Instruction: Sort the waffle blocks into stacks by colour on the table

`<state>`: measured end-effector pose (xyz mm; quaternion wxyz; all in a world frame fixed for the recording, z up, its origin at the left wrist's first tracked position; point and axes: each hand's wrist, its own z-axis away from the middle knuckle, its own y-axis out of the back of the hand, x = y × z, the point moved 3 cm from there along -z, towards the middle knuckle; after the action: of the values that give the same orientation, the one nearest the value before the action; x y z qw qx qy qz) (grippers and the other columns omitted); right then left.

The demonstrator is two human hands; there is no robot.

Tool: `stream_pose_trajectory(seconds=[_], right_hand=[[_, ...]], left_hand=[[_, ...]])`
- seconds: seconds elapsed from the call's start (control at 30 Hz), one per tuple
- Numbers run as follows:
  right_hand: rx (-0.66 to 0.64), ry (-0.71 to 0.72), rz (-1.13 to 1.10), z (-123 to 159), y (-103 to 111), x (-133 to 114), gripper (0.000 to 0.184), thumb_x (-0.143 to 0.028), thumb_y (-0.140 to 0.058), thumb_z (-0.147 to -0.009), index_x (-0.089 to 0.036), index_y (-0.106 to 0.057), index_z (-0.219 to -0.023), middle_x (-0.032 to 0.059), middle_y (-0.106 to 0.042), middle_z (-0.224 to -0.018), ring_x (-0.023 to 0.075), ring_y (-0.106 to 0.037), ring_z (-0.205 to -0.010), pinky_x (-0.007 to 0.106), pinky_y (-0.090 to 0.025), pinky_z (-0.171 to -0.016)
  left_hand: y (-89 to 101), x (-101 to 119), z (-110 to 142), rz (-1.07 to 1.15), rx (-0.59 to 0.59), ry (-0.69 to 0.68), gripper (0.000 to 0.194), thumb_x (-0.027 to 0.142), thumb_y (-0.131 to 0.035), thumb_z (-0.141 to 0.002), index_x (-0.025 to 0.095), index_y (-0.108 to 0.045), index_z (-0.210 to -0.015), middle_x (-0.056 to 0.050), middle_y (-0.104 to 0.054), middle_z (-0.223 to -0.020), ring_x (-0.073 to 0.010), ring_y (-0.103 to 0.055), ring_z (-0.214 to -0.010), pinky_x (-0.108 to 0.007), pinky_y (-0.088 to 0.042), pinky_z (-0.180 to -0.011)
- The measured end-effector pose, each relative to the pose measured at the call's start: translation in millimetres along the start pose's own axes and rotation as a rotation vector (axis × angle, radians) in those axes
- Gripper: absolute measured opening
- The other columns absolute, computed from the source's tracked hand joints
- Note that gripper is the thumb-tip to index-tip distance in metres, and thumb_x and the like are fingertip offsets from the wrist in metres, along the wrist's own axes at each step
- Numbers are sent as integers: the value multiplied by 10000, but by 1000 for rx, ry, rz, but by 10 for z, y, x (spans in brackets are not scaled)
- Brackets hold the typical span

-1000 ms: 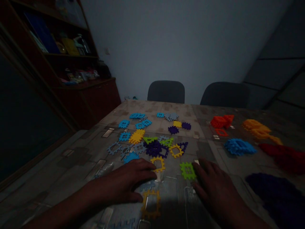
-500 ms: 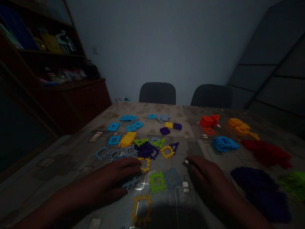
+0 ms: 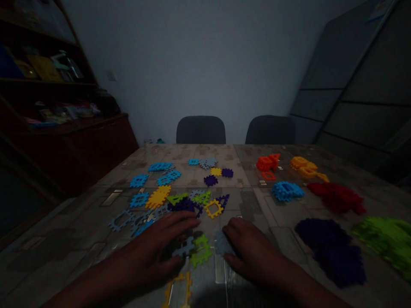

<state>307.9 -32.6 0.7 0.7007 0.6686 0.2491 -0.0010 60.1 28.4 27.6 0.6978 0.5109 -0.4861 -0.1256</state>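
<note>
The room is dim. My left hand [image 3: 160, 246] lies flat on the table, fingers stretched over a grey-blue toothed tile [image 3: 183, 248] and beside a green square tile [image 3: 201, 251]. My right hand [image 3: 247, 248] rests palm down with its fingertips on a grey-blue tile [image 3: 221, 244]. A yellow frame tile [image 3: 176, 293] lies near the table's front edge between my forearms. Ahead of my hands is a loose scatter of flat tiles: a yellow frame [image 3: 213, 208], a purple cluster [image 3: 184, 205], a yellow solid piece [image 3: 158, 197], several blue ones [image 3: 139, 199].
Sorted piles lie on the right: orange-red [image 3: 267, 162], orange-yellow [image 3: 305, 167], blue [image 3: 287, 191], red [image 3: 337, 197], purple [image 3: 330, 246], green [image 3: 387, 237]. Two dark chairs [image 3: 201, 129] stand at the far edge. A dark wooden shelf cabinet [image 3: 58, 111] fills the left.
My view has swung right, showing the green pile. Both hands have drawn together; the green tile and a grey-blue tile have slid toward the middle between them.
</note>
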Motion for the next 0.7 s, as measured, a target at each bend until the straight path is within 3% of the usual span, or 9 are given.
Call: stream_pose_trajectory(seconds=[0.07,0.23,0.37,0.47,0.57,0.63,0.7], right_hand=[[29,-74,37,-1,27,66,232,-229,-568,-871,-159,-656,-1074,112,-680,-1049,253,-625,-993,356,-479,-886],[111,-320,19,3,131,303,417,-143,-429,-941,-105,-525,-1346,149,-748,-998,240,-715,-895,318,-515,-758],[64,-430,110,68,325,379,284,-235,-426,-980,-155,-685,-1065,152,-754,-913,283,-726,-843,355,-521,-706],[-23,-502,201,143,468,420,359,-201,-360,-996,-147,-706,-917,175,-737,-875,306,-718,-831,398,-525,-710],[16,-378,168,189,500,443,272,-134,-469,-931,-135,-656,-1128,169,-704,-1034,299,-672,-983,413,-522,-823],[54,-208,95,198,444,423,418,-88,-580,-847,-173,-591,-1256,134,-643,-1201,268,-596,-1126,384,-485,-936],[40,-128,67,190,358,396,496,-62,-637,-792,-199,-584,-1266,110,-606,-1255,249,-555,-1168,360,-462,-974]], left_hand=[[-55,58,-143,10,13,-32,795,136,-614,-809,434,-309,-1480,-15,-336,-1573,-323,-306,-1432,-575,-276,-1160],[-267,151,-556,36,40,-91,820,90,-603,-776,385,-301,-1479,-35,-346,-1557,-286,-331,-1413,-542,-286,-1168],[-438,268,-828,21,80,-91,736,87,-601,-762,319,-386,-1426,-75,-416,-1505,-283,-371,-1384,-531,-318,-1152],[-494,357,-954,25,111,-88,704,82,-592,-746,297,-424,-1395,-80,-449,-1477,-287,-396,-1364,-525,-336,-1142],[-504,380,-1039,54,115,-66,657,110,-604,-742,265,-452,-1362,-98,-486,-1439,-306,-432,-1331,-541,-359,-1122],[-511,359,-1067,54,116,-60,632,135,-607,-750,239,-456,-1355,-123,-498,-1421,-322,-438,-1321,-560,-360,-1114],[-523,329,-1064,43,119,-72,631,157,-609,-759,236,-445,-1364,-136,-492,-1424,-340,-430,-1323,-584,-354,-1109]])
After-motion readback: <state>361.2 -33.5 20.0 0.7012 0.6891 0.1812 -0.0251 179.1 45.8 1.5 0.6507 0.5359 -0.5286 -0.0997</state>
